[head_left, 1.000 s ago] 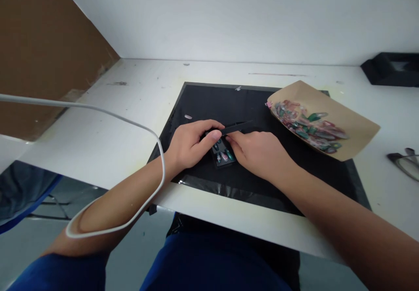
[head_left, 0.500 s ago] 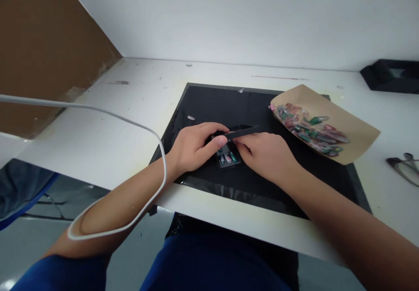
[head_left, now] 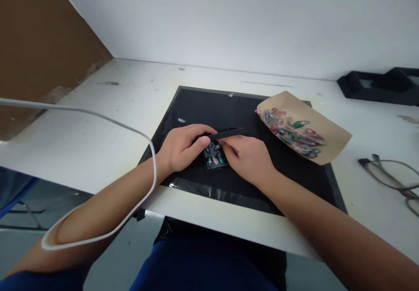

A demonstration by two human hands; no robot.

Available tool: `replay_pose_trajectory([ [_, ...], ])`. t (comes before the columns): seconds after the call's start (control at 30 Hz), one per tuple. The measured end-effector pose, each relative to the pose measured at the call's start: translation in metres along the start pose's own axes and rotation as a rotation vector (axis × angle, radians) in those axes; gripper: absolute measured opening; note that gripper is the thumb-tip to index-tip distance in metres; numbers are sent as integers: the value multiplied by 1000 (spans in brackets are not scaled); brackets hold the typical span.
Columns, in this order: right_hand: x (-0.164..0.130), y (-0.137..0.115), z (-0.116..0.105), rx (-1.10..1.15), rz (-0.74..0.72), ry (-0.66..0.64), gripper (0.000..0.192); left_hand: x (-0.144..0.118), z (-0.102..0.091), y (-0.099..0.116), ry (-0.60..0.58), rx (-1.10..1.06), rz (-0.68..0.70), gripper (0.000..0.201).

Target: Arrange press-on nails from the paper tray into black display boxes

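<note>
On the black mat [head_left: 209, 103] lies a small black tray [head_left: 212, 168] of green, pink and silver false nails [head_left: 215, 160]. Above its far part a thin black flap, like a lid [head_left: 225, 134], is held tilted. My left hand [head_left: 183, 148] has its thumb and fingers closed on the flap's left end. To the right of the tray, my right hand [head_left: 249, 156] is curled with its fingertips close to the far nails, below the flap. Those fingertips are partly hidden, so what they pinch cannot be made out. A single pale nail [head_left: 181, 120] lies on the mat beyond my left hand.
A brown paper tray [head_left: 334, 140] of bagged green and pink nails rests at the mat's right. Glasses [head_left: 389, 173] lie farther right, and a black holder [head_left: 376, 86] stands behind. A white cable [head_left: 153, 160] loops over my left forearm. A wall [head_left: 229, 25] closes off the back.
The view has turned a little to the right, bringing more of the glasses and black holder into sight. Slightly more of the nail tray shows between my hands. Both hands keep nearly the same pose.
</note>
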State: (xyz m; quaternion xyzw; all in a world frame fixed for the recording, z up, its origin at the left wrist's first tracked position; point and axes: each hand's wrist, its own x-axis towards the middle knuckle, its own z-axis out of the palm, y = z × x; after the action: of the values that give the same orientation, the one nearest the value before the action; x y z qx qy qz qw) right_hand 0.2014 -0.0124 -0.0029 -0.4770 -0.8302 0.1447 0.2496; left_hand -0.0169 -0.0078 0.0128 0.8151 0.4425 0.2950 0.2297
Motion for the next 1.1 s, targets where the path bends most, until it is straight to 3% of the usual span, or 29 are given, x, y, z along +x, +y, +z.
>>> replay_pose_trajectory([
  [0.3,-3,0,0,-4,-187,-9,25,-1,-1,0,-54,11,22,58],
  [0.47,-1,-3,-5,-8,-176,-58,27,-3,-2,2,-59,-3,6,55],
  [0.7,-2,-1,-12,14,-194,-8,26,-4,-4,6,-67,-17,-53,56],
  [0.87,-6,2,-14,-98,-290,12,29,-3,-7,8,-100,-2,-67,55],
  [1.1,-7,-6,-19,-259,-316,-33,32,-5,-6,8,-113,-2,-95,63],
])
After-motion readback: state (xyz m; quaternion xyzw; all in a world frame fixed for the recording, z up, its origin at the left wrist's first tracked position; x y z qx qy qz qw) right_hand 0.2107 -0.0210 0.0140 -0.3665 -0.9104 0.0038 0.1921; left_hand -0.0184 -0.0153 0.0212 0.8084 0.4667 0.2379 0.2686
